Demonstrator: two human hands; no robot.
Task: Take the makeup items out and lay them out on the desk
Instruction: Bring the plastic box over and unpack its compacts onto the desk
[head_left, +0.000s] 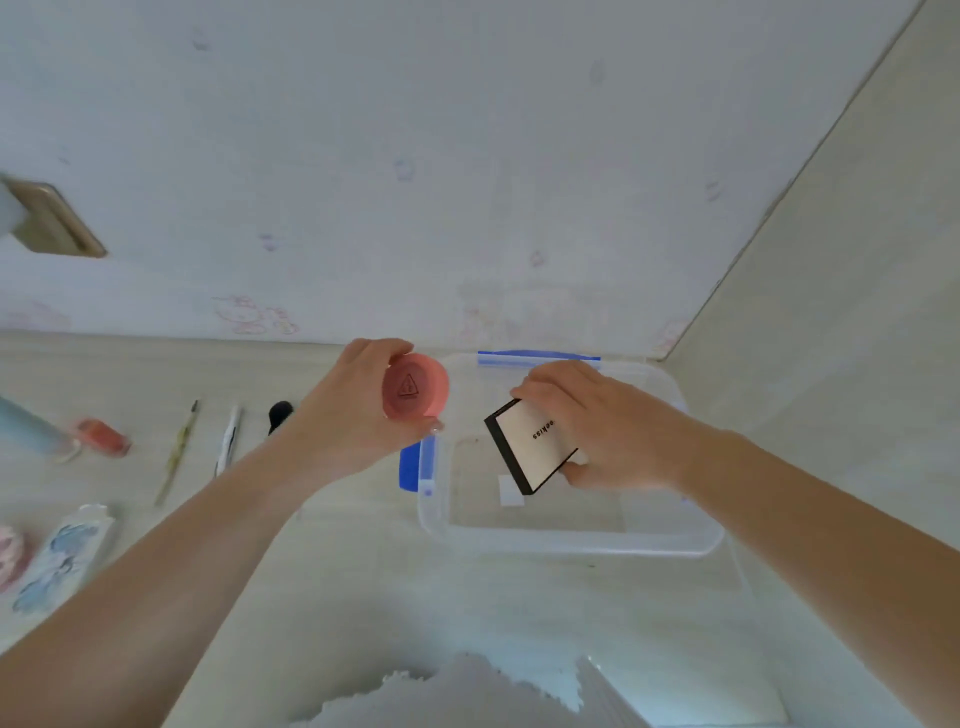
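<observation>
Pink round compact (414, 385): flat lid with a dark triangle mark, held above the table (337, 561) at the left rim of the clear box (571, 543). White square palette (531, 446): black edges, small dark lettering, tilted, held over the inside of the box.

Left hand (353, 415): forearm reaching in from lower left, fingers curled round the compact, thumb under its lower edge. Right hand (608, 431): forearm from lower right, fingers grasping the palette from above, thumb below its lower corner.

Box: transparent, blue clips on its far and left sides; a pale label shows through the bottom.

On the table at left: black-tipped brush (279, 415) partly hidden by the left wrist, white pen-like item (227, 441), thin stick (179, 452), red item (101, 437), printed tube (62, 556). All blurred; labels unreadable. Left edge crops further items.
</observation>
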